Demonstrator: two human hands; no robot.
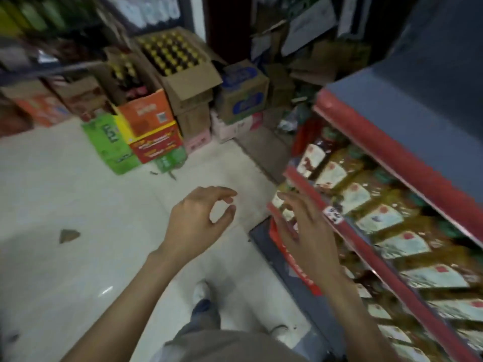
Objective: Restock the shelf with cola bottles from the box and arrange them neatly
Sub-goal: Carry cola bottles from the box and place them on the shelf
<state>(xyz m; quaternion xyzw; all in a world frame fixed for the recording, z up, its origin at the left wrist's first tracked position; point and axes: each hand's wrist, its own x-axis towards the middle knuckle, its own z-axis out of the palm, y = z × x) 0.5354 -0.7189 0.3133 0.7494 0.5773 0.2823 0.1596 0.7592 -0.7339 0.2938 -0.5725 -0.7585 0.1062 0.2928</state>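
Bottles (171, 52) in box (183, 82), well beyond both hands.

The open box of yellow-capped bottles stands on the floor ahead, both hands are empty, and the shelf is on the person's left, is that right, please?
One detail is wrong: the head view shows the shelf on the person's right, not left. The open box does stand ahead, and the left hand and right hand hold nothing.

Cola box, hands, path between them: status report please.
Left hand empty, fingers loosely curled. Right hand empty, open beside the shelf rail. Open box of yellow-capped bottles across the floor, untouched. Nothing blocking.
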